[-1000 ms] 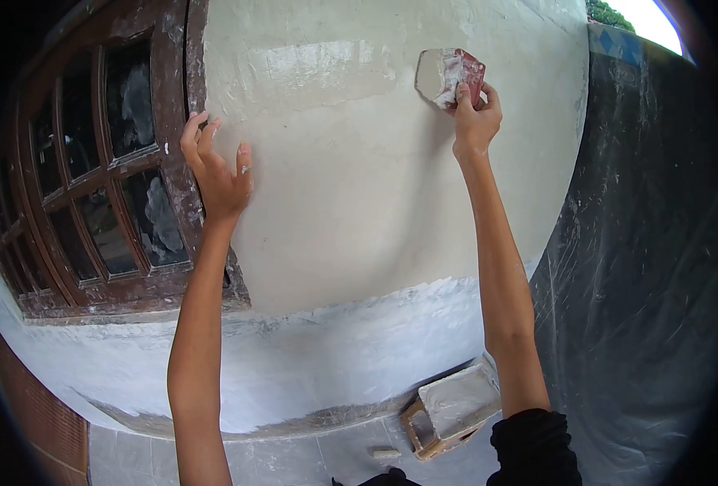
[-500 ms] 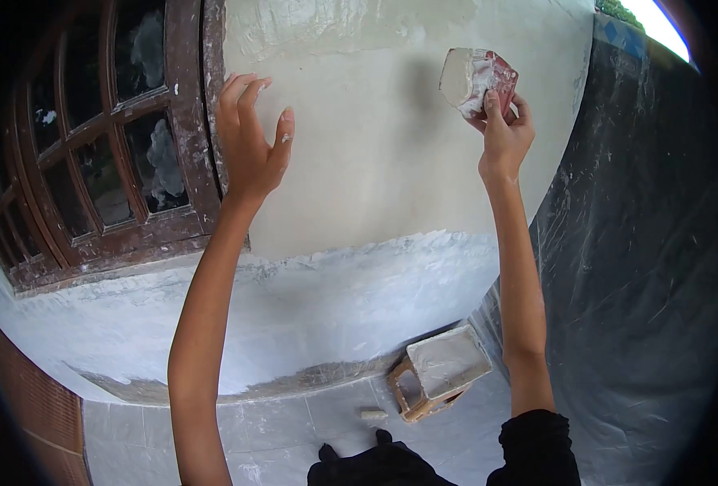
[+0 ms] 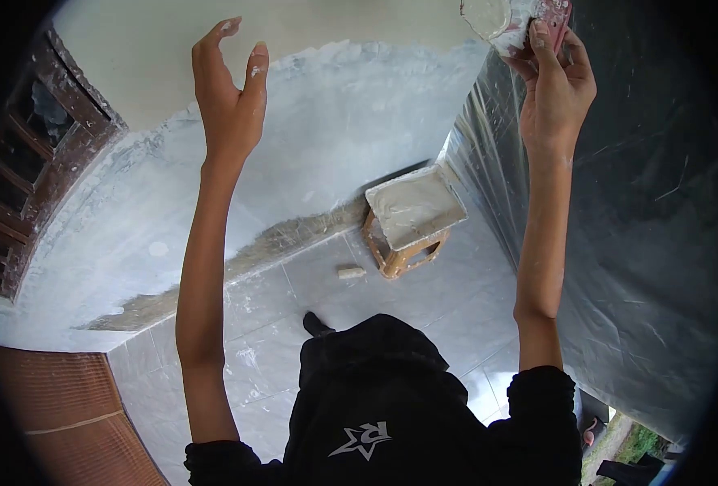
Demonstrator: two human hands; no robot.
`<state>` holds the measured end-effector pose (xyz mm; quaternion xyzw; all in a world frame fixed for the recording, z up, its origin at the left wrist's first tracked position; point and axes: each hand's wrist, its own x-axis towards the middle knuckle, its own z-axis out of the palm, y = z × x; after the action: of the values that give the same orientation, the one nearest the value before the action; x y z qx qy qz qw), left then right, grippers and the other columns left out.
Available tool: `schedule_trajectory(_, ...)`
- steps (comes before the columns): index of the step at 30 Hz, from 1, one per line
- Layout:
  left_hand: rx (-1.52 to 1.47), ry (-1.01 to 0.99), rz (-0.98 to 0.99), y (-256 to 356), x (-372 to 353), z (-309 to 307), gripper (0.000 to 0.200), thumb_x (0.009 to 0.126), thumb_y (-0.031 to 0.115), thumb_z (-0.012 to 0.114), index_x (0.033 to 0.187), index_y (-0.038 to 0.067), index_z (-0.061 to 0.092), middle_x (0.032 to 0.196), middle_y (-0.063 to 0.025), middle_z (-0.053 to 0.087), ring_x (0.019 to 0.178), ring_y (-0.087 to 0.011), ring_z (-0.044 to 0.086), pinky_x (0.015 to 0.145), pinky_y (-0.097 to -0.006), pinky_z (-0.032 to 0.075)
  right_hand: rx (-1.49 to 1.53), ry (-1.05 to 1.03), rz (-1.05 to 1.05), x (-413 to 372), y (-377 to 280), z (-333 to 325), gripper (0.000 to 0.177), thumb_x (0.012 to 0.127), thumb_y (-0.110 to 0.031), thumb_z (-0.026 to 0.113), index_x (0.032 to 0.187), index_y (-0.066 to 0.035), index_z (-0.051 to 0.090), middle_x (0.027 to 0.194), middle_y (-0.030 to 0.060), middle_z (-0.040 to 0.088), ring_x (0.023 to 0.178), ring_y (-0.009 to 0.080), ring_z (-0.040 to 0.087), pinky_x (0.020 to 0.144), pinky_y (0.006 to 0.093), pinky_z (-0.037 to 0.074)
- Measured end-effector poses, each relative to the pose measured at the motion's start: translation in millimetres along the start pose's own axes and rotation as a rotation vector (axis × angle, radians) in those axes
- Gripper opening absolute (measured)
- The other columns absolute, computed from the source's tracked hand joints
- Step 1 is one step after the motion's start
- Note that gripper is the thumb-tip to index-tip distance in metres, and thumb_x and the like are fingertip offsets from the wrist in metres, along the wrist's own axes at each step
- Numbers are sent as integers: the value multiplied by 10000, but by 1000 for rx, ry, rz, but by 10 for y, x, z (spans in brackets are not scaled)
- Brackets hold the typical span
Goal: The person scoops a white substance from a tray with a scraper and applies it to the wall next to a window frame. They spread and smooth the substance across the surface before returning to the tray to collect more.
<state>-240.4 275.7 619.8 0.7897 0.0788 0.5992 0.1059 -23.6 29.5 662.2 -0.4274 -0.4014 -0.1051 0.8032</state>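
My right hand (image 3: pixel 557 105) grips a red putty scraper (image 3: pixel 553 14) at the top right, partly cut off by the upper edge. Pale wet putty (image 3: pixel 489 16) covers much of the scraper's blade. My left hand (image 3: pixel 233 105) is raised in front of the wall (image 3: pixel 326 113), fingers apart and holding nothing, with white smears on thumb and fingertip. The wall is cream above and patchy bluish white below, with a ragged border between. Below the hands, a tray (image 3: pixel 430 234) of putty rests on a tan stool (image 3: pixel 393 263).
A brown window frame (image 3: pixel 71 158) stands at left, above a brown slatted blind (image 3: pixel 63 397). Dark plastic sheeting (image 3: pixel 643 211) hangs along the right. On the grey floor (image 3: pixel 270 296) lies a small pale object (image 3: pixel 350 273) near the stool.
My view has tilted down and turned right, showing more floor and my black clothing. The right hand, still holding the scraper, now appears before the dark sheeting. My left hand stays raised and empty.
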Motion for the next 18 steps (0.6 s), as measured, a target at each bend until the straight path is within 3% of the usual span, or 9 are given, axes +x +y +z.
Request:
schedule_trajectory(2,-36,-12,-113,320,-255,259,421,974,272,576,1318,49,480,1323,-137,505,1233,-300,486,1051,-438,375,-19,5,63,-67,-52,-489,227,946,-76,655,1126,47,594,969,111,689,837,164,696,757,325,620)
schedule_trajectory(3,-37,-9,-162,485,-401,406,428,991,277,569,1346,55,482,1362,-99,517,1282,-248,482,1090,-434,367,-53,17,65,-105,-86,-709,224,946,-77,654,1124,47,598,971,113,689,848,168,697,764,328,620)
schedule_trajectory(9,-160,-92,-390,1345,-1034,1127,409,991,267,569,1338,64,491,1357,-91,526,1279,-235,484,1081,-433,370,-183,26,219,-287,-204,-1800,203,950,-74,645,1104,53,610,980,113,689,891,183,699,789,342,619)
schedule_trajectory(12,-150,-155,-415,1565,-1182,1374,399,990,268,565,1324,58,504,1358,-103,530,1276,-256,495,1072,-442,375,-177,69,282,-318,-116,-2099,218,948,-73,645,1113,61,597,1002,128,683,902,196,698,800,349,618)
schedule_trajectory(14,-129,-188,-539,1683,-1277,1503,363,989,181,529,1329,69,468,1331,-129,526,1270,-274,472,1026,-446,360,-180,98,312,-360,-39,-2224,249,943,-74,649,1133,71,576,1024,144,675,908,208,697,805,355,617)
schedule_trajectory(18,-179,-260,-533,1693,-1378,1740,352,993,184,533,1323,76,476,1338,-114,523,1275,-259,465,1029,-432,347,-209,105,394,-457,220,-2341,277,940,-76,651,1151,78,558,1029,148,670,909,213,696,808,360,617)
